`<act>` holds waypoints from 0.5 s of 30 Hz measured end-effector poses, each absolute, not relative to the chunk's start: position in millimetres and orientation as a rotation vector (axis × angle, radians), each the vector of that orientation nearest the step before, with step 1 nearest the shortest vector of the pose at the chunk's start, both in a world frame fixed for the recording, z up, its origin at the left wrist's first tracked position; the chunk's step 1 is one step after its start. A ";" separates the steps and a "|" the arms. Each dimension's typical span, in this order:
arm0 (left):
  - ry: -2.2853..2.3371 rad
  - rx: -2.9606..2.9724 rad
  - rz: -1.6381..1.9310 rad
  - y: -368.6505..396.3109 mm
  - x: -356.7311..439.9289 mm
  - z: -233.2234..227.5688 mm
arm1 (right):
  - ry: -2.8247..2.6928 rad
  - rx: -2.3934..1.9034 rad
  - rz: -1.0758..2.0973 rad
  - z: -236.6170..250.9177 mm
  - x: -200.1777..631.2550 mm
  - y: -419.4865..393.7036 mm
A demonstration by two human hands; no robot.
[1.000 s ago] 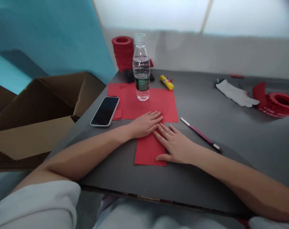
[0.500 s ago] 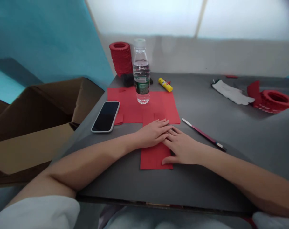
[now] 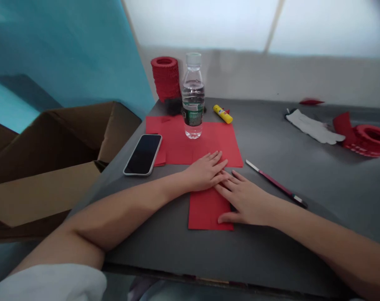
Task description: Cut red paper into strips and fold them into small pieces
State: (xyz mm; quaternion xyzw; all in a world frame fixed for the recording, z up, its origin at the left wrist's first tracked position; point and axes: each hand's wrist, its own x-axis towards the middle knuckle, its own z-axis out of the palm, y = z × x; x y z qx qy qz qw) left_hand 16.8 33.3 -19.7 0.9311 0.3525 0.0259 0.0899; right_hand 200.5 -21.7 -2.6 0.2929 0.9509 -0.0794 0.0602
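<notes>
A narrow folded piece of red paper (image 3: 205, 213) lies flat on the grey table, its far end meeting a wider red sheet (image 3: 221, 142). My left hand (image 3: 206, 170) rests palm down on the narrow piece, fingers stretched out to the right. Against it, slightly nearer to me, my right hand (image 3: 244, 198) lies flat on the paper's right side, with its thumb apart over the near part. The fingertips of both hands overlap. Neither hand grips anything, and the paper under the palms is hidden.
A water bottle (image 3: 193, 100) stands on the wider sheet, a phone (image 3: 144, 154) at its left edge. Around lie a yellow glue stick (image 3: 223, 114), a slim maroon knife-like tool (image 3: 276, 183), white gloves (image 3: 313, 126) and red paper rings (image 3: 373, 138). A cardboard box (image 3: 52, 196) stands left.
My right hand has slid slightly toward me along the paper, and my left hand has shifted a little away from it. The whole view has moved slightly.
</notes>
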 end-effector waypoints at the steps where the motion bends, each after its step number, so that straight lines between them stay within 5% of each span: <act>1: 1.058 2.771 0.078 33.2 16.4 -20.2 | 2.876 0.889 -0.240 -2.2 200.5 -21.6; 15: 1.026 2.845 0.088 32.8 15.7 -18.4 | 2.910 0.898 -0.238 -4.4 200.7 -22.1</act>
